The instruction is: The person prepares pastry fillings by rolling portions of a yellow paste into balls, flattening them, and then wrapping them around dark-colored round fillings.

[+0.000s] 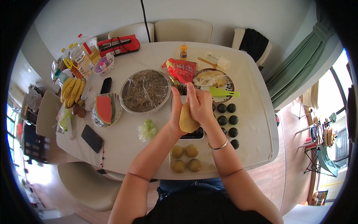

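Between my two palms, above the middle of the table, is a flattened round of tan dough [188, 119]. My left hand [176, 114] presses on its left side with the thumb pointing up. My right hand [200, 104] closes on its right side, thumb raised too. Beneath them a kitchen scale [197, 134] shows only in part, its black panel peeking out. Nearer to me lie several smooth tan dough balls [185, 158]. Several dark green balls [233, 120] stand in rows beside my right forearm, some hidden by it.
A wrapped bowl of dark filling [144, 91] stands left of my hands. Beyond them are a red packet [181, 70], a patterned plate [230, 84] of covered dough and a green-handled utensil [225, 92]. Watermelon [104, 109], bananas [72, 91], oil bottles [80, 59] and a phone [92, 138] occupy the left.
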{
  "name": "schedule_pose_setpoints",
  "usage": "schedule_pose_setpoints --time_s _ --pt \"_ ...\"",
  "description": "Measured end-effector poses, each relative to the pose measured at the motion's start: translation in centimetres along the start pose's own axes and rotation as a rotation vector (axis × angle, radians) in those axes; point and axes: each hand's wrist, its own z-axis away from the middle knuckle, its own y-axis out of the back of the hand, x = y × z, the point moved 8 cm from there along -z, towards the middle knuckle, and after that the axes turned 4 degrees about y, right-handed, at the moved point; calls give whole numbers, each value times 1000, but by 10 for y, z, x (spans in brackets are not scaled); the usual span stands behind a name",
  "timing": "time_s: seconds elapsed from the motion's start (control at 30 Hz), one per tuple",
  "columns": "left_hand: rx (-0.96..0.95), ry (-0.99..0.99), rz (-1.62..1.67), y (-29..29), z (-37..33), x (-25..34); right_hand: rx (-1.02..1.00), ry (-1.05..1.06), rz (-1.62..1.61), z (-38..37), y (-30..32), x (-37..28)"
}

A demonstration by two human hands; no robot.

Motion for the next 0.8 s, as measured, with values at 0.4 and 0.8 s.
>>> schedule_pose_setpoints --time_s 0.4,0.8 --pt "-254 21 201 -8 8 11 71 178 -116 -5 17 -24" --pt "-228 -76 120 -13 6 8 -15 -77 -455 -4 8 13"
